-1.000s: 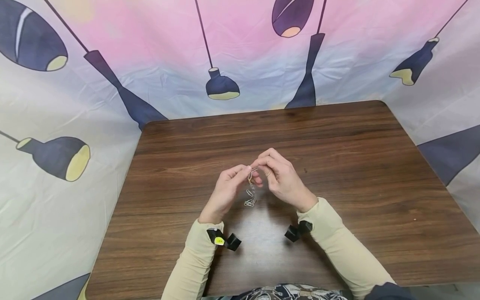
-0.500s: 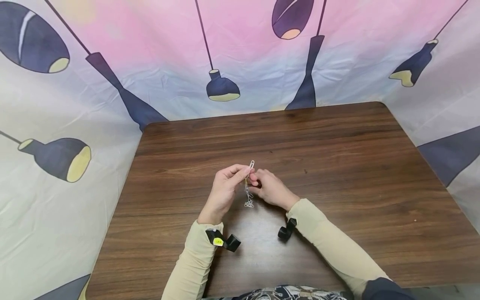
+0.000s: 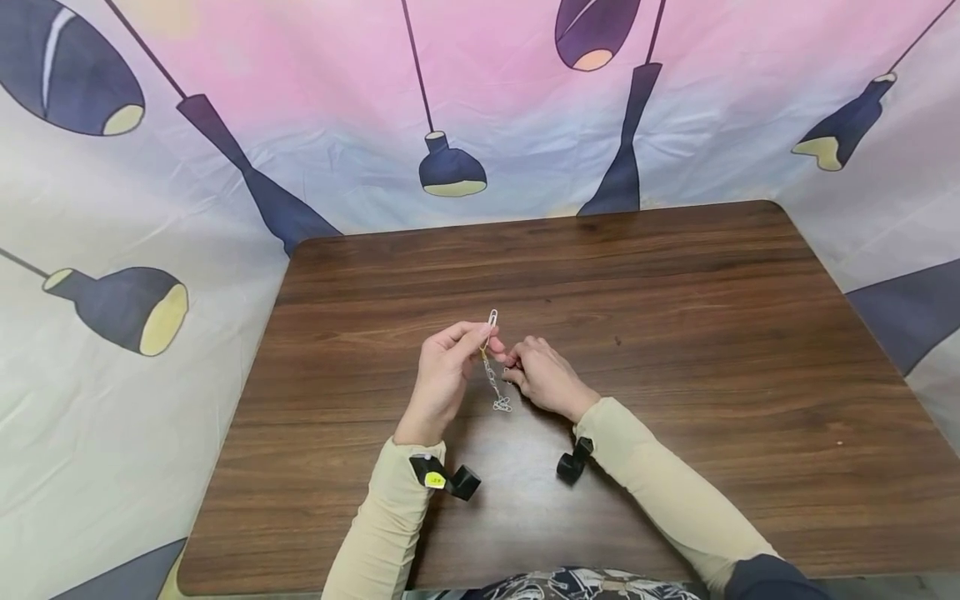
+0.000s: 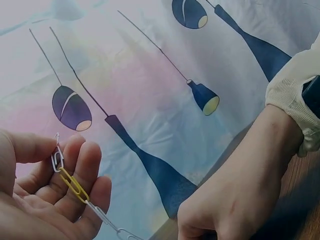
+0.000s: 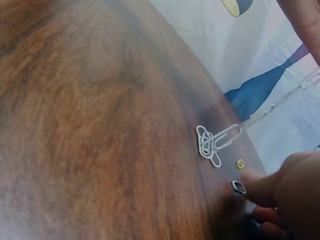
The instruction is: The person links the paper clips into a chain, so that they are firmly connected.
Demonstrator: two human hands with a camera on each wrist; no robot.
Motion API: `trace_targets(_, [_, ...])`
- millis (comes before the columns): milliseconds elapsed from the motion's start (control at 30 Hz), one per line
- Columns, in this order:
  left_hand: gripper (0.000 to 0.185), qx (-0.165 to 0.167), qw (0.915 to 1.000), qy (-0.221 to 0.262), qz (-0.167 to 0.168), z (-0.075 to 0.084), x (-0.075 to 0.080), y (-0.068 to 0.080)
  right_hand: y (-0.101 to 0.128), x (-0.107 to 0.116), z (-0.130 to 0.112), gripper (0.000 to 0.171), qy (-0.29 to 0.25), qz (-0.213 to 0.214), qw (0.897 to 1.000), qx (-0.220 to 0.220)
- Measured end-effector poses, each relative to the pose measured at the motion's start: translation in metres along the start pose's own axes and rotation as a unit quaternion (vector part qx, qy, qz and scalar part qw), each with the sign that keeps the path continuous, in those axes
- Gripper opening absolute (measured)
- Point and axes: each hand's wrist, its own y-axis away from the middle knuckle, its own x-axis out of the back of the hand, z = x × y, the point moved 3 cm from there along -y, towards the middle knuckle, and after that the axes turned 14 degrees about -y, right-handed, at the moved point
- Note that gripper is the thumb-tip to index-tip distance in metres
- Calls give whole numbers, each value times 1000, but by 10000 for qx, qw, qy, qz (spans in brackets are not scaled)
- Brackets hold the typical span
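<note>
My left hand point(image 3: 442, 375) pinches the top white paper clip point(image 3: 492, 317) between thumb and finger. From it hangs a chain of linked clips, with a yellow paper clip point(image 4: 75, 186) near the top and white ones below. The chain slants down to a small heap of white paper clips point(image 5: 206, 144) on the table. Low over the table, my right hand point(image 3: 547, 379) has its fingers curled and pinches a small paper clip point(image 5: 238, 187) at the fingertips. The right wrist view shows a small yellow piece point(image 5: 240, 164) close by. The right fingertips are partly hidden.
A dark brown wood table point(image 3: 690, 333) lies under both hands. A printed cloth point(image 3: 345, 167) with lamp pictures hangs behind and at its sides. Black wrist cameras point(image 3: 465, 483) sit on the cream sleeves point(image 3: 375, 517).
My right hand has come down from beside the left fingertips to the table, at a small paper clip. My left hand keeps its pinch and now shows the top clip upright, the chain hanging slanted.
</note>
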Motion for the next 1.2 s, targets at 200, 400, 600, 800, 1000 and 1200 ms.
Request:
trace_targets(200, [26,-30,10000,17,-9,0,0,1,2,2,-1,27,50,-108,9998,-139])
trace_targets(400, [11,-7,9998,-72,-179,0,-2,1,3,2,-3,17,294,-130,9993,-194])
trace_targets(600, [6,51,9998,-134,-158,0,-3,1,5,2,-9,17,809,-331,9960,-154])
trace_targets(800, [4,68,9998,-197,-54,-1,-4,2,9,0,-11,11,1034,-384,9937,211])
trace_targets(1000, [5,65,9997,-198,94,-2,-5,2,8,11,-6,3,-138,109,9998,0])
trace_targets(1200, [4,173,9982,-206,536,-5,-5,0,11,60,-25,7,-2031,1649,9601,983])
